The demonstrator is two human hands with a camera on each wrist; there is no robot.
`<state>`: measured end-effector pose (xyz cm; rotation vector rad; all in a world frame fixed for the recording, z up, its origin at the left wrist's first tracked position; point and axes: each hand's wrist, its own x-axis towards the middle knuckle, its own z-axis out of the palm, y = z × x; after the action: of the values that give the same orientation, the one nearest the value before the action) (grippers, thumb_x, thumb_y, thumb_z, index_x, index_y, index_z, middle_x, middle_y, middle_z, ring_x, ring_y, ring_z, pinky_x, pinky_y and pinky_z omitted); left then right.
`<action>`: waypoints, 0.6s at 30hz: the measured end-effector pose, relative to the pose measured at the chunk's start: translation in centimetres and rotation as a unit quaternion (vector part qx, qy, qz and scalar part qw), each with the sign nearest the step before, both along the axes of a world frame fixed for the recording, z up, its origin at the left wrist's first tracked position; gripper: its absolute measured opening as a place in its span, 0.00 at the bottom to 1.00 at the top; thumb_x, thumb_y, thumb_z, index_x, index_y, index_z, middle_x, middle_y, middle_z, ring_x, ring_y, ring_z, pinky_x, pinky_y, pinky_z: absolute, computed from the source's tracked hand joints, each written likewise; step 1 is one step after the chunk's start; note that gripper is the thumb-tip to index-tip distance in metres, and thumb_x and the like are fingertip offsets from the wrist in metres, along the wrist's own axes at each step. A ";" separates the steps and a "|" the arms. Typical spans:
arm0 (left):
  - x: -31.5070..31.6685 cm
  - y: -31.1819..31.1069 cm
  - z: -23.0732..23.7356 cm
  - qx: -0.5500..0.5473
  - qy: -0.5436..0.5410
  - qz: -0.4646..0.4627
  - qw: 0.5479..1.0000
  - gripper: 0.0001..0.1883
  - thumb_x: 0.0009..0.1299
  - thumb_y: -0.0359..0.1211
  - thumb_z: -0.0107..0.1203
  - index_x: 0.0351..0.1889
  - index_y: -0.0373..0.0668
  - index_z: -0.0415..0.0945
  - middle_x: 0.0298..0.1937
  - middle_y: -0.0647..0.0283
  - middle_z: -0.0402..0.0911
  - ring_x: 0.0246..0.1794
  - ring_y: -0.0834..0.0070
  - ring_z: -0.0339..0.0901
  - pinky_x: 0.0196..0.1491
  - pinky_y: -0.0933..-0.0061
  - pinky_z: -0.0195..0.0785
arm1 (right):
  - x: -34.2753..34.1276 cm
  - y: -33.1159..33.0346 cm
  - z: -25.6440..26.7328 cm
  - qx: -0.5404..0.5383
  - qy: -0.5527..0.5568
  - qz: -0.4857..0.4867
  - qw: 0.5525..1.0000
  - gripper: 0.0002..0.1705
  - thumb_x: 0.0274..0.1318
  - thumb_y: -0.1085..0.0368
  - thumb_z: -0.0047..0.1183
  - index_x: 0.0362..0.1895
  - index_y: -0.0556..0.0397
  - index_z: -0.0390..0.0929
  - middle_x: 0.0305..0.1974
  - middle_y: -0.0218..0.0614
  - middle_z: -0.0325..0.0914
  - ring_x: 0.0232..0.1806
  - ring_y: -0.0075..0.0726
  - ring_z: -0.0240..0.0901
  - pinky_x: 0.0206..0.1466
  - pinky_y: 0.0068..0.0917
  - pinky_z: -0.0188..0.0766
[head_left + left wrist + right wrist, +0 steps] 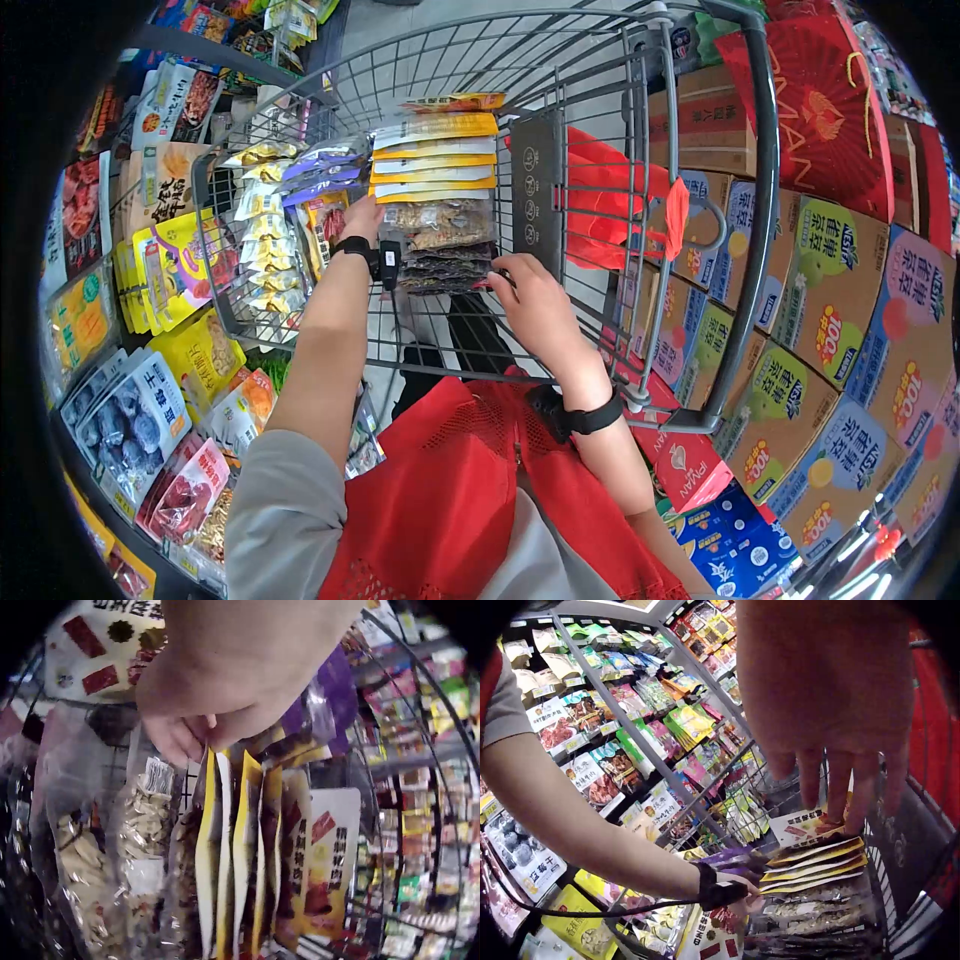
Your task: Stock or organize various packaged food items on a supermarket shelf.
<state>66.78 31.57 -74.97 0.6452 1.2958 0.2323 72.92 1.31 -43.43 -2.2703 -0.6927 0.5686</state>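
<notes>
In the head view my left hand (362,222) is at the left corner of a row of yellow-and-white snack packets (435,155) standing on edge in the cart. The left wrist view shows its curled fingers and thumb pinching the top corner of the nearest yellow-edged packet (208,817). My right hand (540,305) reaches over the cart's near side, fingers extended beside the dark packets (445,270); in the right wrist view they hang straight. Clear bags of pale, dried pieces (440,220) stand between the yellow and dark rows.
Purple packets (325,175) and a column of pale-yellow packets (268,240) fill the cart's left side. A grey panel (537,190) stands right of the rows, near the cart handle (765,200). Snack shelves line the left; stacked cartons (830,290) stand right.
</notes>
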 end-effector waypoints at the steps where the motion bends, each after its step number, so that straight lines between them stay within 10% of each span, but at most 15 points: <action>1: 0.2 0.1 1.0 0.009 0.040 -0.027 0.999 0.10 0.66 0.30 0.47 0.44 0.40 0.70 0.42 0.65 0.76 0.41 0.75 0.73 0.41 0.76 0.71 | 0.2 0.0 -0.2 -0.001 0.003 0.001 1.000 0.11 0.54 0.62 0.48 0.36 0.56 0.74 0.36 0.44 0.73 0.37 0.53 0.71 0.39 0.41 0.69; 7: -0.4 -2.1 7.5 0.091 0.089 -0.178 0.976 0.09 0.63 0.31 0.54 0.41 0.44 0.74 0.33 0.69 0.75 0.30 0.80 0.70 0.28 0.79 0.63 | 1.1 0.3 0.0 0.007 0.020 0.016 1.000 0.11 0.54 0.62 0.48 0.36 0.56 0.74 0.36 0.44 0.73 0.38 0.53 0.71 0.40 0.41 0.69; 10: -1.6 -4.6 13.1 -0.019 -0.066 -0.137 0.988 0.15 0.65 0.30 0.50 0.49 0.39 0.67 0.47 0.62 0.73 0.47 0.69 0.71 0.55 0.69 0.64 | 1.0 1.2 1.4 0.018 0.030 0.033 0.999 0.12 0.54 0.62 0.48 0.37 0.57 0.73 0.37 0.46 0.73 0.40 0.54 0.70 0.42 0.40 0.68; 18: -7.6 -8.7 32.1 0.018 -0.245 -0.213 0.946 0.08 0.69 0.29 0.44 0.43 0.37 0.67 0.50 0.60 0.72 0.51 0.72 0.70 0.57 0.70 0.61 | -2.4 3.1 2.1 -0.018 -0.105 0.047 0.993 0.42 0.36 0.63 0.63 0.58 0.51 0.57 0.59 0.47 0.56 0.58 0.55 0.56 0.59 0.47 0.56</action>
<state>59.14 22.91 -42.89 0.8220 0.6549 0.0518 70.57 4.42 -41.32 -2.3638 -0.9022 0.3906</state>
